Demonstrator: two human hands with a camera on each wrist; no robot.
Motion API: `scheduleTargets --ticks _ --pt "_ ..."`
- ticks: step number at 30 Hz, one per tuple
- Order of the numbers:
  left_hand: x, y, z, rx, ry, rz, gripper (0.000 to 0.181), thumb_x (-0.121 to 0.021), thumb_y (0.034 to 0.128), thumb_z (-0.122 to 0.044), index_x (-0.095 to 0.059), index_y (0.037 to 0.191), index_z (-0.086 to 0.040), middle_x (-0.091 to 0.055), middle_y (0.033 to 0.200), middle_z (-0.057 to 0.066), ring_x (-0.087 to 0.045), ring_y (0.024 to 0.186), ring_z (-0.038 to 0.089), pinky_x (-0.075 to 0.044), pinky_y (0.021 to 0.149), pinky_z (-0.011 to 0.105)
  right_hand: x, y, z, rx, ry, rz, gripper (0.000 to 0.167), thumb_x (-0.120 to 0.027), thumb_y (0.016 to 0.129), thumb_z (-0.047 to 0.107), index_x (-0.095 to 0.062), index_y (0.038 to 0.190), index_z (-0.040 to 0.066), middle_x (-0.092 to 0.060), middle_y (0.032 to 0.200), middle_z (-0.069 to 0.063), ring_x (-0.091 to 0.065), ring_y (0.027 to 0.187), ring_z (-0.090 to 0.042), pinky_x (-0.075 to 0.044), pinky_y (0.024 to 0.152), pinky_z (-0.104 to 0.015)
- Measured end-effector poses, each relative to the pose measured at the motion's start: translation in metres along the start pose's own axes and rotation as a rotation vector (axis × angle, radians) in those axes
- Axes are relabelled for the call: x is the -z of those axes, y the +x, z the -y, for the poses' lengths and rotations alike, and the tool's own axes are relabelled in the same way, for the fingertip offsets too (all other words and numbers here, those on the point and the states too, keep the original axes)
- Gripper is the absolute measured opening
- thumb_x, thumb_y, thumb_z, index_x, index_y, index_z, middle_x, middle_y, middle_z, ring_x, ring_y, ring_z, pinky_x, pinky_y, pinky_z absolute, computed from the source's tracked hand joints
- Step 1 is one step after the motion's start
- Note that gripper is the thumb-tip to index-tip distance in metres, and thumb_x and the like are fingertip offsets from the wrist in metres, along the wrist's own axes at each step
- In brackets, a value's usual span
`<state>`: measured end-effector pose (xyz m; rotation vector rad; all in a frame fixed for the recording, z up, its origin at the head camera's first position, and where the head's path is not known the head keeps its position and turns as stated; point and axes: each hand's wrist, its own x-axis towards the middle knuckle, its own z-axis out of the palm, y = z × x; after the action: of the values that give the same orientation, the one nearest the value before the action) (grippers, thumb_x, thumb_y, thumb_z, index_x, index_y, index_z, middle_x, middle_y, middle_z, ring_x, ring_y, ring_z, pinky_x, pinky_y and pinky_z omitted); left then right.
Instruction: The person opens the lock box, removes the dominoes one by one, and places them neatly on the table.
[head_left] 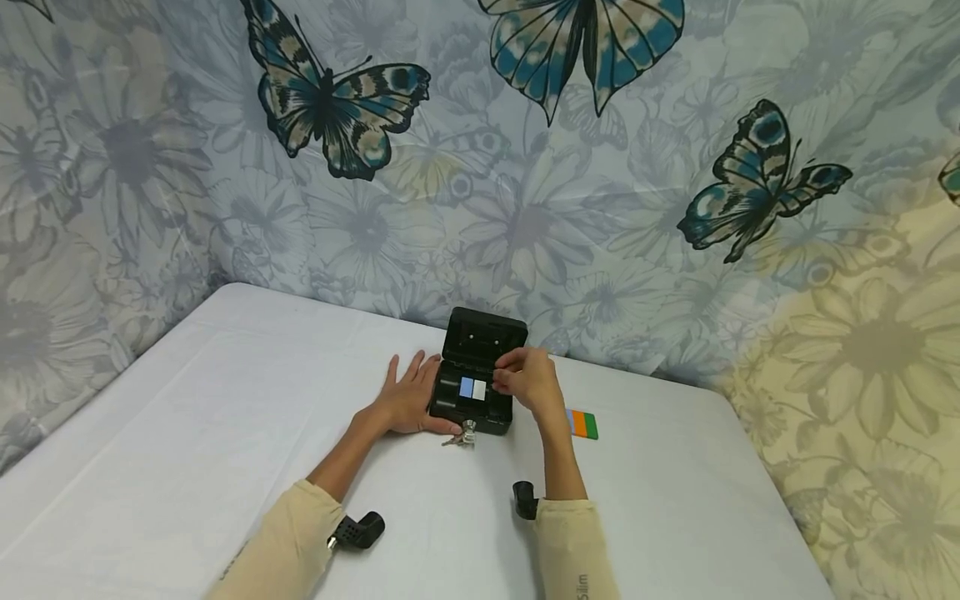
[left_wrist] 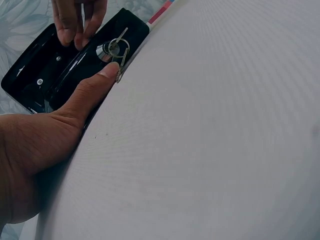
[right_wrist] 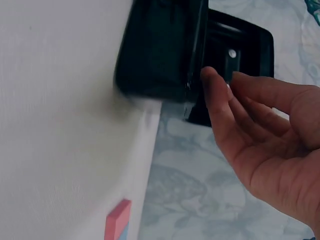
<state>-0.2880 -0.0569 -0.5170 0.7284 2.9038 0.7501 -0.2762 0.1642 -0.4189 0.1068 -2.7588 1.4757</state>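
Observation:
A black cash box [head_left: 491, 422] stands with its lid [head_left: 459, 346] raised. A blue piece [head_left: 467, 387] and a white piece [head_left: 479, 390] lie side by side inside it. Spread fingers of my left hand [head_left: 411, 402] rest along the box's left side, the thumb by its front. Keys on a ring [left_wrist: 120, 47] hang from the lock, close to the left thumb. My right hand [head_left: 531, 380] hovers over the box's right part, fingers bent loosely downward. Between its fingertips in the right wrist view I see nothing held.
Coloured flat pieces, among them an orange one [head_left: 579, 423] and a green one [head_left: 592, 426], lie right of the box, partly behind the right forearm. A pink block [right_wrist: 118, 218] shows in the right wrist view. The patterned wall [head_left: 375, 250] rises behind the white table [head_left: 225, 392].

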Motion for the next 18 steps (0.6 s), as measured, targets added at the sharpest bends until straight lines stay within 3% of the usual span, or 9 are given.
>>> scheduleTargets --ticks 6,18 --pt "0.005 -0.002 -0.003 0.0 -0.008 0.003 0.125 -0.074 0.0801 -0.072 -0.017 0.165 0.0 -0.017 0.175 0.022 -0.004 0.164 0.044 0.007 0.126 0.073 -0.009 -0.001 0.004 0.033 -0.037 0.017 0.007 -0.071 0.094 -0.004 -0.074 0.099 -0.007 -0.077 0.096 -0.023 -0.08 0.081 -0.028 -0.066 0.076 -0.034" --pt "0.011 -0.007 -0.008 -0.006 -0.001 0.017 0.123 -0.074 0.0817 -0.07 -0.019 0.163 0.004 -0.019 0.173 0.023 -0.008 0.163 0.046 0.003 0.126 0.074 -0.019 -0.003 0.009 0.089 -0.257 0.056 0.012 -0.07 0.097 0.007 -0.078 0.102 0.0 -0.079 0.094 -0.015 -0.069 0.079 -0.02 -0.059 0.075 -0.036"
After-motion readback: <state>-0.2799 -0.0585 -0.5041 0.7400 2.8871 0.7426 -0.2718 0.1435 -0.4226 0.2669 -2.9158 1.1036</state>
